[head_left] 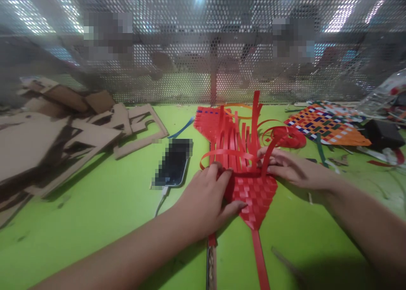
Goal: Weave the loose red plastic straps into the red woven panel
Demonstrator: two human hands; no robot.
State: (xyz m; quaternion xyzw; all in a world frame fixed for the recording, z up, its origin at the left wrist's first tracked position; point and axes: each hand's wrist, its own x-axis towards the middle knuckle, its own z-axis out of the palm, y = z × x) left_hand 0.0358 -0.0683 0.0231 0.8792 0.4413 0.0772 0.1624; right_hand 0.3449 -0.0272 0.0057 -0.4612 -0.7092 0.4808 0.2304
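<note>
A woven piece of glossy red strips [252, 197] lies on the green table, narrowing to a point near me, with one long strip running on toward the front edge. My left hand [209, 197] holds its left side down, thumb on the weave and fingers bent over the upper edge. At the upper right edge my right hand [283, 167] pinches a red strip [269, 152] between thumb and fingers. Loose strip ends [233, 142] stand up from the weave's far edge. One strip loops across in front of them. Behind lies a second red woven piece [204, 122].
Left are cardboard offcuts [91, 125] and a phone [173, 163] on a cable. At right lie a coil of red strip [288, 136], an orange chequered woven sheet [326, 122], a black block [385, 134] and a plastic bottle [385, 93]. A perforated metal screen [177, 78] closes the back.
</note>
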